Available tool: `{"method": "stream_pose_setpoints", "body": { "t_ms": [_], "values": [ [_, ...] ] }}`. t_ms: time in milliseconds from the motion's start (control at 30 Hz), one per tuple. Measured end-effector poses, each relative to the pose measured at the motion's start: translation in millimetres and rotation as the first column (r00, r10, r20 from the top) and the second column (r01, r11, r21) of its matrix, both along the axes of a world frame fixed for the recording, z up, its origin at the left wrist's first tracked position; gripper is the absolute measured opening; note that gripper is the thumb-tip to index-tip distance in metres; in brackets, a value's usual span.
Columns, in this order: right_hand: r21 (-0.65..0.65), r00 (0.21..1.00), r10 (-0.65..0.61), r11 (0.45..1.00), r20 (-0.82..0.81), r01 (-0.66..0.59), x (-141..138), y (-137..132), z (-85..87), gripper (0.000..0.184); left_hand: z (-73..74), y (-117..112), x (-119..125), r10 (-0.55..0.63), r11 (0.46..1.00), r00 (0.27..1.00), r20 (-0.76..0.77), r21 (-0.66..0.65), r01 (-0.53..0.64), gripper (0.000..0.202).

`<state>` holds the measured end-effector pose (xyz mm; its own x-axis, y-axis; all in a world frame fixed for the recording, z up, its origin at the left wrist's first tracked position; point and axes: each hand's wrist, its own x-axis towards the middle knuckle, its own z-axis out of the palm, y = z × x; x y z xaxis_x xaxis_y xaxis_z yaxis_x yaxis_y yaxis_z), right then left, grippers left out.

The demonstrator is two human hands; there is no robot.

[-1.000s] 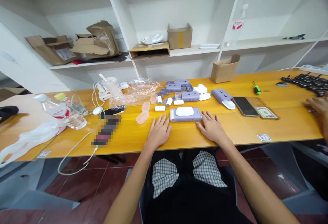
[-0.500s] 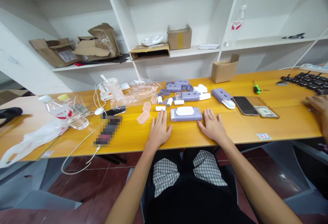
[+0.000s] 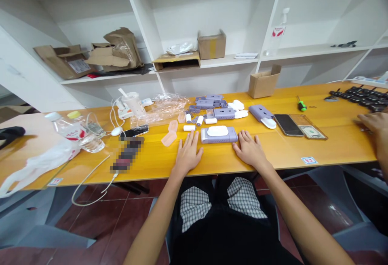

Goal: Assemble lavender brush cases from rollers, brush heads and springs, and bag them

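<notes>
Palm down on the yellow table, my left hand [image 3: 187, 151] lies flat and holds nothing. Its fingertips are close to a small white cylinder [image 3: 189, 128]. My right hand [image 3: 249, 148] also rests flat, fingers stretched out, with nothing in it. Between the two hands sits a purple plastic case [image 3: 219, 138] with a white oval piece [image 3: 217, 131] on top. Beyond it are a purple housing [image 3: 224, 113], several white cylinders and white shell pieces [image 3: 241, 114]. Pink translucent pieces [image 3: 169, 138] lie left of my left hand. Another purple case [image 3: 260, 112] with a white end is beyond my right hand.
Bottles [image 3: 71, 130], a cup [image 3: 133, 103], cables and a phone [image 3: 135, 131] occupy the left. To the right are a phone [image 3: 289, 125], a banknote in a clear case [image 3: 312, 130], a green screwdriver [image 3: 301, 104] and another person's hand [image 3: 374, 124]. Shelves hold cardboard boxes [image 3: 211, 45].
Both of my hands stay flat in the same places. The view has shifted slightly, and the other person's hand at the right has moved a little.
</notes>
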<state>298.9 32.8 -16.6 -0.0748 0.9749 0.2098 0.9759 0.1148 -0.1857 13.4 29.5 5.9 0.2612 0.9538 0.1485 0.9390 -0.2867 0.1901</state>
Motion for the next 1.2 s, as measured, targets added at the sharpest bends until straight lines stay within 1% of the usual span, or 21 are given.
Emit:
{"method": "stream_pose_setpoints", "body": {
  "t_ms": [133, 267, 467, 667, 1067, 1133, 1200],
  "values": [
    [-0.026, 1.0, 0.026, 0.999, 0.01, -0.026, 0.8, -0.7, 3.3, 0.066, 2.6, -0.5, 0.0, -0.028, 0.999, 0.998, -0.049, -0.045, 0.026, 0.058],
    [-0.05, 0.997, 0.074, 0.996, 0.029, -0.073, 2.1, -1.9, 7.2, 0.059, 4.1, -0.7, -1.4, -0.041, 0.998, 0.997, -0.059, -0.049, 0.038, 0.059],
    [-0.034, 0.998, 0.054, 0.998, -0.013, -0.055, 2.4, -0.7, 5.5, 0.062, 4.6, -1.3, -1.9, -0.037, 0.999, 0.997, -0.068, -0.04, 0.034, 0.061],
    [-0.033, 0.998, 0.062, 0.998, 0.01, -0.062, 1.9, 0.4, 5.0, 0.058, 5.3, -1.6, -1.0, -0.026, 0.999, 0.994, -0.108, -0.047, 0.021, 0.055],
    [-0.02, 0.998, 0.059, 0.998, -0.001, -0.059, 3.1, 2.4, 1.0, 0.054, 4.0, -0.4, -2.8, -0.027, 0.999, 0.995, -0.095, -0.043, 0.023, 0.055],
    [-0.012, 0.998, 0.057, 0.998, -0.02, -0.057, 3.3, 2.5, 0.1, 0.055, 4.6, -0.6, -3.7, -0.033, 0.999, 0.995, -0.092, -0.04, 0.029, 0.054],
    [0.016, 0.997, 0.042, 0.999, -0.064, -0.041, 3.7, 2.1, -0.2, 0.06, 5.4, -1.4, -4.7, -0.047, 0.998, 0.995, -0.086, -0.037, 0.044, 0.053]
  ]
}}
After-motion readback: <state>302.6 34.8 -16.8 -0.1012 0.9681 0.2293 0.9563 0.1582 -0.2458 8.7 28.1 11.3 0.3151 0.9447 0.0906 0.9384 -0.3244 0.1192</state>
